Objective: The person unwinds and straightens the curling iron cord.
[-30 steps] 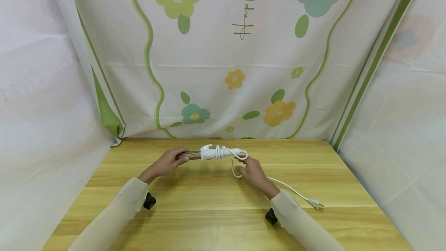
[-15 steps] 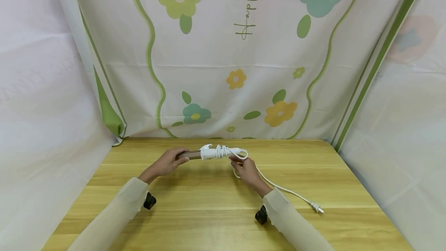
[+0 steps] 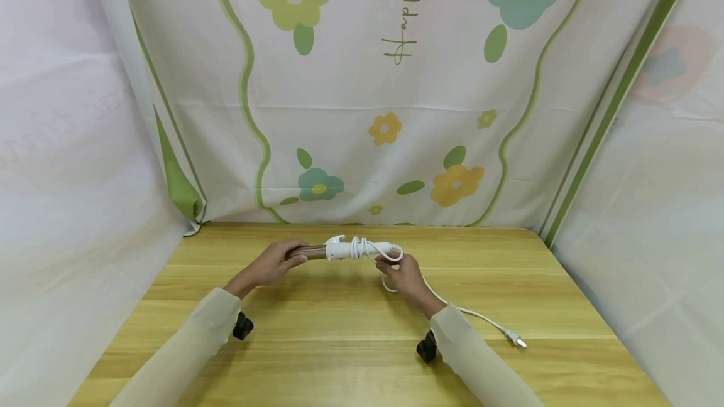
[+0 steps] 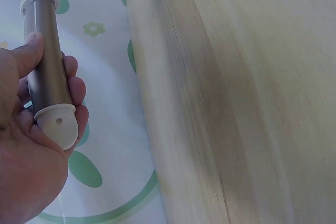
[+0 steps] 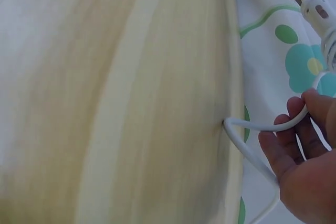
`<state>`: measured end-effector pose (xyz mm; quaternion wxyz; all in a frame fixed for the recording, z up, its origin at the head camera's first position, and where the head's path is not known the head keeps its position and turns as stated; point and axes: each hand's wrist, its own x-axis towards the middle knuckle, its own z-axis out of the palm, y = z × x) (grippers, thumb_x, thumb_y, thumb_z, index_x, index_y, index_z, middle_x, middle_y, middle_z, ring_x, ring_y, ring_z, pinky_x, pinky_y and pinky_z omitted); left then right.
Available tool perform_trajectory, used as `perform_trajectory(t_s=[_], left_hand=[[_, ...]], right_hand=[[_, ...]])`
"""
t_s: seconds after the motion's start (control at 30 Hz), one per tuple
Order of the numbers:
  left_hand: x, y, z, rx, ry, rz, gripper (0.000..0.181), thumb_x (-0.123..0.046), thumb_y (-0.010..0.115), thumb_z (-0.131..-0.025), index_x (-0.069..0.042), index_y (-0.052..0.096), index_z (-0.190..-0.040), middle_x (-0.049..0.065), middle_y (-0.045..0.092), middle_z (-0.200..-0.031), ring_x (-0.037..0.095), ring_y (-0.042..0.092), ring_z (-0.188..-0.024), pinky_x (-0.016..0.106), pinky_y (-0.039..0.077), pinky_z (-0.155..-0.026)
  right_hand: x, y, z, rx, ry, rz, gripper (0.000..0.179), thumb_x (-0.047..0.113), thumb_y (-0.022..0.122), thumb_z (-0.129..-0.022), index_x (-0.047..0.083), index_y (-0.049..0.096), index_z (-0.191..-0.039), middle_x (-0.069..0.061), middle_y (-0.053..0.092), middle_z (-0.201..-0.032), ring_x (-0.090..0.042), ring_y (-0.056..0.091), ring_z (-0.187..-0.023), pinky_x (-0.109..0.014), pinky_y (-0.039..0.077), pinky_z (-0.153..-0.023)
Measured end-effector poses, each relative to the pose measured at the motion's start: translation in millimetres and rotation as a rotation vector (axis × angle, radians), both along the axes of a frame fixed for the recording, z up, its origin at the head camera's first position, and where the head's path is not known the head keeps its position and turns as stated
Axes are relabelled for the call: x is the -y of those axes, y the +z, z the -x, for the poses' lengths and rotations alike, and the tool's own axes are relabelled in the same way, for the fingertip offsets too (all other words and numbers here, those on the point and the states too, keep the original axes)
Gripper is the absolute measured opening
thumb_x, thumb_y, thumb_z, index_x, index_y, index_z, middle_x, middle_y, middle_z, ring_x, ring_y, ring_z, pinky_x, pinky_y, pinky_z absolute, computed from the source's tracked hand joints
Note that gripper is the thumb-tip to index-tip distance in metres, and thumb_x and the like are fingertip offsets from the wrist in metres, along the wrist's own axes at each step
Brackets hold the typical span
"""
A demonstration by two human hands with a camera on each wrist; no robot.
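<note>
A curling iron (image 3: 341, 250) with a white handle and a brown barrel (image 4: 46, 56) is held level above the table. My left hand (image 3: 275, 262) grips the barrel, its thumb along one side and fingers curled round the other, near the white tip (image 4: 59, 127). Several turns of white cord (image 3: 357, 247) wrap the handle. Beside the handle's cord end, my right hand (image 3: 408, 281) pinches the loose cord (image 5: 244, 148) between thumb and fingers. From there the cord trails right to a two-pin plug (image 3: 515, 338) at the table's right side.
The wooden table (image 3: 339, 350) spreads out below both hands. A flower-printed cloth (image 3: 339, 86) hangs behind its far edge, and pale cloth walls stand at left and right. Black wrist devices (image 3: 242, 326) sit under both sleeves.
My right hand has moved left to the cord near the handle, closed its fingers on it, then shifted slightly back right. The plug has shifted a little. My left hand has stayed put on the barrel.
</note>
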<state>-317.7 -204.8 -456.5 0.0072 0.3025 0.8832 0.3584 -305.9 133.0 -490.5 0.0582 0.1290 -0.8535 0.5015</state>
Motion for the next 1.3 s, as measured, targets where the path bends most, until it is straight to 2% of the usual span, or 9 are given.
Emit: perform_trajectory(t_s=[0.13,0.27,0.37,0.47,0.7,0.87,1.0,1.2,1.3], left_hand=[[1.0,0.2,-0.4,0.007,-0.003,0.003,0.034,-0.032,0.056,-0.101,-0.009,0.061,-0.126,0.003,0.066,-0.102,0.010,0.051,-0.075,0.026,0.042,-0.068],[2.5,0.8,-1.1,0.027,-0.007,0.005,0.035,-0.033,0.055,-0.101,-0.010,0.060,-0.127,0.003,0.066,-0.105,0.011,0.052,-0.078,0.027,0.043,-0.070],[3.7,1.0,-1.8,0.041,-0.013,0.010,0.037,-0.034,0.055,-0.101,-0.010,0.060,-0.128,0.004,0.066,-0.105,0.012,0.053,-0.079,0.027,0.043,-0.070],[5.1,0.5,-2.5,0.056,-0.013,0.017,0.038,-0.034,0.054,-0.101,-0.009,0.060,-0.128,0.004,0.066,-0.106,0.012,0.053,-0.079,0.027,0.043,-0.070],[7.2,-0.4,-2.4,0.061,-0.010,0.027,0.036,-0.032,0.054,-0.102,-0.009,0.060,-0.129,0.004,0.066,-0.109,0.012,0.056,-0.083,0.029,0.045,-0.074],[8.0,0.8,-2.4,0.055,0.002,0.039,0.036,-0.033,0.054,-0.102,-0.010,0.060,-0.128,0.004,0.066,-0.108,0.012,0.056,-0.084,0.031,0.046,-0.075],[8.2,1.2,-2.0,0.046,0.015,0.047,0.034,-0.032,0.055,-0.102,-0.010,0.060,-0.128,0.003,0.066,-0.106,0.012,0.055,-0.082,0.030,0.045,-0.074],[8.9,0.2,-0.5,0.030,0.054,0.040,0.033,-0.030,0.055,-0.102,-0.009,0.060,-0.127,0.004,0.066,-0.105,0.012,0.054,-0.080,0.030,0.043,-0.072],[9.4,-0.4,0.5,0.028,0.081,0.028,0.032,-0.029,0.055,-0.102,-0.010,0.060,-0.127,0.005,0.067,-0.107,0.013,0.055,-0.082,0.032,0.044,-0.073]], right_hand=[[-5,6.3,3.1,-0.016,-0.015,-0.057,0.012,0.015,0.071,-0.091,0.005,0.076,-0.095,-0.006,0.076,-0.094,-0.015,0.066,-0.089,-0.029,0.050,-0.074],[-10,14.6,6.1,-0.020,-0.045,-0.102,0.008,0.014,0.074,-0.089,0.007,0.076,-0.089,-0.004,0.074,-0.088,-0.013,0.064,-0.082,-0.028,0.049,-0.069],[-15,20.2,8.4,-0.031,-0.064,-0.112,0.004,0.010,0.074,-0.088,0.010,0.076,-0.090,-0.003,0.073,-0.087,-0.013,0.063,-0.082,-0.030,0.051,-0.070],[-20,26.7,9.3,-0.051,-0.066,-0.108,0.010,0.009,0.072,-0.089,0.013,0.078,-0.096,-0.002,0.073,-0.090,-0.016,0.065,-0.086,-0.032,0.053,-0.074],[-30,42.2,6.7,-0.060,-0.002,-0.089,0.013,0.009,0.065,-0.096,0.013,0.076,-0.098,-0.005,0.073,-0.096,-0.021,0.067,-0.089,-0.030,0.056,-0.071],[-39,50.3,4.7,-0.054,0.013,-0.096,0.013,0.016,0.064,-0.097,0.013,0.075,-0.103,-0.005,0.072,-0.100,-0.020,0.067,-0.090,-0.031,0.056,-0.077],[-44,56.5,3.5,-0.049,0.047,-0.092,0.013,0.017,0.065,-0.096,0.011,0.075,-0.103,-0.006,0.072,-0.100,-0.023,0.068,-0.088,-0.029,0.056,-0.074],[-49,59.4,2.7,-0.054,0.141,-0.129,0.012,0.016,0.066,-0.095,0.010,0.076,-0.100,-0.007,0.073,-0.098,-0.020,0.067,-0.079,-0.041,0.057,-0.070],[-51,57.9,1.6,-0.042,0.191,-0.154,0.013,0.018,0.066,-0.095,0.011,0.076,-0.099,-0.006,0.073,-0.097,-0.019,0.066,-0.077,-0.043,0.056,-0.069]])
